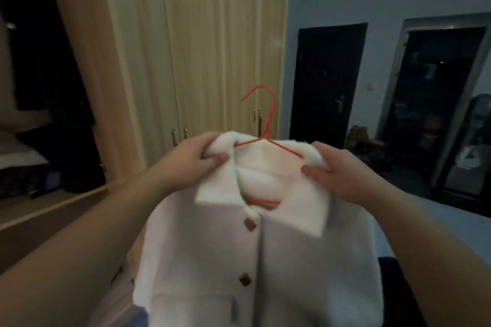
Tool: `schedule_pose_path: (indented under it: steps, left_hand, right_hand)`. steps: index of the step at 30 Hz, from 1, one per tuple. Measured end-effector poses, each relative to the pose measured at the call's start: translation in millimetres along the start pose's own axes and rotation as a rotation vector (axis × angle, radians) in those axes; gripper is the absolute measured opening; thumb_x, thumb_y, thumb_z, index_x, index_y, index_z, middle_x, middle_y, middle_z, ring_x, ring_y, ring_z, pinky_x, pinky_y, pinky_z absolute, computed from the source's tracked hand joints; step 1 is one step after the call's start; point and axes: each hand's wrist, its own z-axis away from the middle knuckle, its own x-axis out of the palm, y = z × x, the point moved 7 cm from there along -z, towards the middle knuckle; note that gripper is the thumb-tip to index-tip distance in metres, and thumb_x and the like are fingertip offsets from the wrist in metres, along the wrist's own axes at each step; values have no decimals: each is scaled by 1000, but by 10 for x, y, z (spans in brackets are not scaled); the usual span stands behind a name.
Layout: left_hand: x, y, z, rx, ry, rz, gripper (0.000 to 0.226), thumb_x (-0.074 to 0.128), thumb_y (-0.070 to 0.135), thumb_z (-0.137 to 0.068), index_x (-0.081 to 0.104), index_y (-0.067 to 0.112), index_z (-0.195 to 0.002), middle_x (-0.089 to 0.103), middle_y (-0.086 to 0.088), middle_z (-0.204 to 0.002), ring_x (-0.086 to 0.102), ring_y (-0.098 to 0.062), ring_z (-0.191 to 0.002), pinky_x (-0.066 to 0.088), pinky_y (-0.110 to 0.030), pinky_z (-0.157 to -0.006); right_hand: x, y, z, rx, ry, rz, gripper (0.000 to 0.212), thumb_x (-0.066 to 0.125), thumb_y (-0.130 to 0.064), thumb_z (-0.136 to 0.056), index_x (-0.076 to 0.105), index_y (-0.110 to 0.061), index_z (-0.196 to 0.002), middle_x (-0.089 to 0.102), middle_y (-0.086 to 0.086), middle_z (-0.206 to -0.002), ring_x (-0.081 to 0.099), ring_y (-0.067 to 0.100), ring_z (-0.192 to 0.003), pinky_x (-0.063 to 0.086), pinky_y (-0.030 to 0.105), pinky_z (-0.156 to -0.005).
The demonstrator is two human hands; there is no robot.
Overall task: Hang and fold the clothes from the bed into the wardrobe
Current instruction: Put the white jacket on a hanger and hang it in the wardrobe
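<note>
Mostly hidden: hanger (266, 125) inside jacket (255, 260).

Just one cam here, head-mounted, wide angle

It sits at the wearer's head and looks forward and slightly down along both forearms, so the left hand (198, 156) and right hand (335, 173) gripping the white fleece jacket (255, 260) fill the close foreground. Further off, the wardrobe (202, 42) is straight ahead and a dark door (328, 82) to the right. Edges bend from the lens.
</note>
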Motion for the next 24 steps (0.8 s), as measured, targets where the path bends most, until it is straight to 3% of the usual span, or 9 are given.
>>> schedule_pose_path:
  steps: [4, 8, 11, 17, 22, 24]
  left_hand:
    - [-395, -388, 248, -136, 68, -20, 31, 63, 30, -95, 55, 39, -124, 62, 11, -113, 57, -9, -105, 41, -22, -83]
    - [-880, -767, 583, -200, 126, -103, 35, 57, 52, -88, 48, 57, -122, 63, 20, -117, 59, -7, -110, 49, -37, -95]
    - [-1252, -1026, 762, -230, 157, -156, 39, 57, 52, -90, 47, 53, -127, 63, 22, -117, 60, -5, -109, 51, -39, -93]
    - [-2032, -1624, 1145, -238, 249, -291, 25, 56, 39, -97, 46, 45, -119, 57, 26, -103, 57, 1, -95, 44, -26, -73]
    - [-2796, -2386, 1534, -274, 301, -312, 27, 56, 37, -97, 44, 47, -119, 51, 34, -108, 53, 1, -98, 45, -33, -84]
    - [-3155, -2695, 1654, -278, 323, -326, 28, 55, 41, -95, 44, 47, -120, 52, 30, -111, 55, -3, -103, 47, -38, -89]
  right_hand:
    - [337, -369, -259, -48, -42, 25, 22, 62, -43, -93, 56, -36, -113, 67, -6, -98, 63, 11, -87, 54, 40, -80]
    - [656, -885, -484, -184, -53, 173, 31, 54, -56, -90, 57, -32, -110, 67, -6, -92, 65, 17, -87, 53, 41, -78]
    - [871, -1345, -627, -276, -42, 175, 37, 57, -54, -91, 60, -26, -115, 70, -3, -97, 66, 20, -92, 52, 38, -80]
    - [1499, -2371, -1098, -386, -157, 38, 28, 62, -48, -90, 58, -35, -115, 69, -12, -102, 65, 12, -93, 52, 37, -82]
    - [2250, -3433, -1546, -485, -268, 8, 62, 52, -70, -75, 59, -31, -123, 69, -13, -110, 64, 6, -100, 51, 36, -90]
    - [2524, -3827, -1747, -503, -284, -48, 57, 52, -69, -73, 62, -36, -118, 70, -18, -109, 64, 0, -99, 52, 35, -91]
